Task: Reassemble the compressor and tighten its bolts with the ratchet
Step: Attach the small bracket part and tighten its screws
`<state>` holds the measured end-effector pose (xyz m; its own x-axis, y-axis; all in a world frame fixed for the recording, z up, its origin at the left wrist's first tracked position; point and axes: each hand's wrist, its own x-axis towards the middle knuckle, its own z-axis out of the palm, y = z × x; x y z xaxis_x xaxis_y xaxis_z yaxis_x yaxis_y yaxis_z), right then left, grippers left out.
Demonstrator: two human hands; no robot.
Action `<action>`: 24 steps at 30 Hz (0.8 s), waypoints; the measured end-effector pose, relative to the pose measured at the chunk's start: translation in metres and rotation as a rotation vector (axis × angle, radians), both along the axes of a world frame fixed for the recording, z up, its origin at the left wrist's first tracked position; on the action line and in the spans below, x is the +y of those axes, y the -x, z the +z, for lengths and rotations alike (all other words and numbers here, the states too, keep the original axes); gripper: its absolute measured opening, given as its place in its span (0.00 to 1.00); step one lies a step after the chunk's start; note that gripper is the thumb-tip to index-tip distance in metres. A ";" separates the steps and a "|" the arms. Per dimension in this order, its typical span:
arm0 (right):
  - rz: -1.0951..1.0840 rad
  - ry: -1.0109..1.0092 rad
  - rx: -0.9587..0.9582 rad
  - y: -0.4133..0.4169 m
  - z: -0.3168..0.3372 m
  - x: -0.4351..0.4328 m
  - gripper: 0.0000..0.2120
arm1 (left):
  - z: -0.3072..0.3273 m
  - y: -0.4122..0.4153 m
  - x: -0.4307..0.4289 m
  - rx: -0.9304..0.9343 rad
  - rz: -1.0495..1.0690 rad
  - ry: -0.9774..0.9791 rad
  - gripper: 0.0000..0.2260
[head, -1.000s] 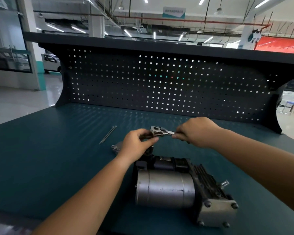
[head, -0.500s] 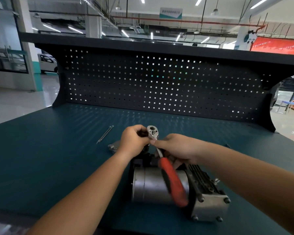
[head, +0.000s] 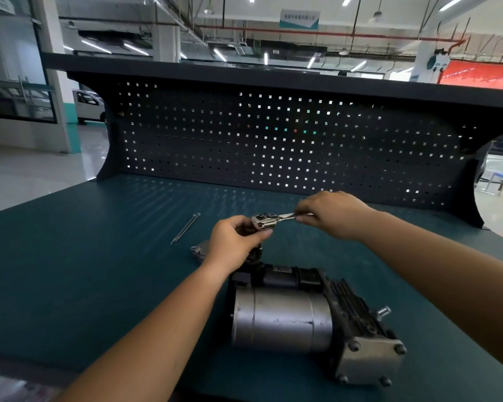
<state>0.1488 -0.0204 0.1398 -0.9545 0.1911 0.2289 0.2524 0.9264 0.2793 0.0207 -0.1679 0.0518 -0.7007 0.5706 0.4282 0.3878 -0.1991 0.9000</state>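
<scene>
Near the front edge of the tabletop (head: pixel 84 271), toward its right corner: compressor (head: pixel 282 323) on its side, bolted end plate frontmost. Above its far end, ratchet (head: pixel 266 221) held level, chrome head leftward. Left hand (head: pixel 234 242) curled beneath that head, pinching the dark piece (head: pixel 254 253) under it; right hand (head: pixel 334 214) wrapped round the handle, hiding it. Farther left, two long bolts (head: pixel 185 228) side by side; small metal plate (head: pixel 201 250) just beside the left hand.

Compressor (head: pixel 282 323) lies on its side on the bench (head: pixel 84 271). Above its far left end, the left hand (head: pixel 233 242) pinches the ratchet (head: pixel 266 221) at the head; the right hand (head: pixel 331 213) grips its handle. Two long bolts (head: pixel 185 229) lie beyond the compressor, to the left. A metal plate (head: pixel 201 250) sits near that end.
</scene>
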 end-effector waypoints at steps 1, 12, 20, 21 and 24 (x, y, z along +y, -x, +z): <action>0.008 -0.005 0.004 -0.005 0.000 0.000 0.15 | 0.000 -0.001 0.000 0.008 -0.008 0.003 0.07; -0.109 0.868 0.014 -0.014 -0.019 -0.082 0.22 | 0.005 -0.006 -0.004 0.084 -0.020 0.034 0.13; -0.118 1.392 0.105 -0.016 -0.033 -0.093 0.17 | 0.003 -0.002 0.002 0.055 0.011 0.069 0.11; -0.131 1.297 0.027 -0.018 -0.028 -0.088 0.17 | 0.003 -0.001 0.002 0.070 0.009 0.080 0.12; -0.159 0.783 -0.219 -0.021 -0.004 -0.062 0.20 | 0.003 0.001 0.001 0.093 -0.006 0.089 0.14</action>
<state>0.1703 -0.0819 0.1355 -0.9102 0.3545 -0.2144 0.4117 0.8309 -0.3742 0.0194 -0.1668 0.0543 -0.6571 0.6131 0.4385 0.4694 -0.1224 0.8745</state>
